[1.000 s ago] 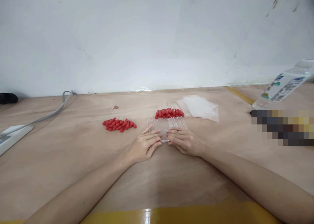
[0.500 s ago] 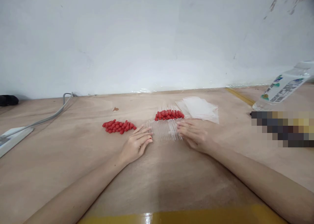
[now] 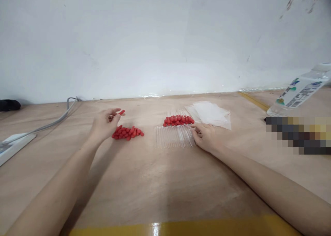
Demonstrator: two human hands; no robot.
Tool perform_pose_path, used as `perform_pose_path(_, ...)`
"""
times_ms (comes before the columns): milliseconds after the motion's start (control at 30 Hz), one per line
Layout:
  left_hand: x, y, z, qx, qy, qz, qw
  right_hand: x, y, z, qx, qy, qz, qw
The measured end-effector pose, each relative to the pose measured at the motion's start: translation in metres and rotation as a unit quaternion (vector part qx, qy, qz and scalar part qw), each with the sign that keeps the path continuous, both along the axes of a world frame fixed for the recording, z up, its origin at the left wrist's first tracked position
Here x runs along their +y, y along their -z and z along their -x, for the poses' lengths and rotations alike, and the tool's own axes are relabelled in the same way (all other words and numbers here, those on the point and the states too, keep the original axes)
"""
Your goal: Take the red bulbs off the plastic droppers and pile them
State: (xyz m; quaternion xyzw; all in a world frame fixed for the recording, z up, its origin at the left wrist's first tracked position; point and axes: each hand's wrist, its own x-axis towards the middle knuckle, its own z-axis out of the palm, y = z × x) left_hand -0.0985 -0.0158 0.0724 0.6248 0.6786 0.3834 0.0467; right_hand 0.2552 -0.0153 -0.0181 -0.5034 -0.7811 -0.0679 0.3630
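Note:
My left hand (image 3: 106, 124) is raised over the left side of the table, its fingers pinching a red rubber dropper bulb (image 3: 121, 112). Just below it lies a loose pile of red rubber bulbs (image 3: 128, 133). My right hand (image 3: 207, 136) is closed at the right end of a row of clear glass tubes (image 3: 173, 136); a thin tube tip seems to show between its fingertips. Behind that row, glass droppers fitted with red bulbs (image 3: 178, 120) lie side by side, their clear stems pointing to the wall.
Clear flat plastic bags (image 3: 210, 112) lie behind my right hand. A tilted labelled bottle (image 3: 297, 91) is at the right, beside a blurred-out patch. At the left are a grey cable (image 3: 58, 119) and a white power strip (image 3: 18, 144). Yellow tape (image 3: 196, 227) runs along the front edge.
My left hand has left the glass tubes, moved left and up past the bulb pile, and taken a red bulb. My right hand has shifted slightly right and closed its fingers.

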Motion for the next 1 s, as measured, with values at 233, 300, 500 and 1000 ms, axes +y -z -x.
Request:
perform_pose_path(233,-0.002,-0.009,0.024,0.001,0.033,0.097,0.995,-0.008,-0.004,0.007,-0.027,-0.033,-0.037,0.998)
perform_pose_path(300,-0.002,-0.006,0.019,0.015,0.065,0.093,0.993,-0.009,-0.002,0.008,-0.032,-0.050,-0.047,0.997)
perform_pose_path(500,0.004,0.007,0.006,0.144,0.119,0.094,0.978,-0.014,-0.005,0.008,-0.063,-0.070,-0.048,0.994)
perform_pose_path(1000,0.012,0.016,0.009,0.149,0.152,0.069,0.975,-0.019,-0.016,0.008,-0.089,-0.119,-0.019,0.989)
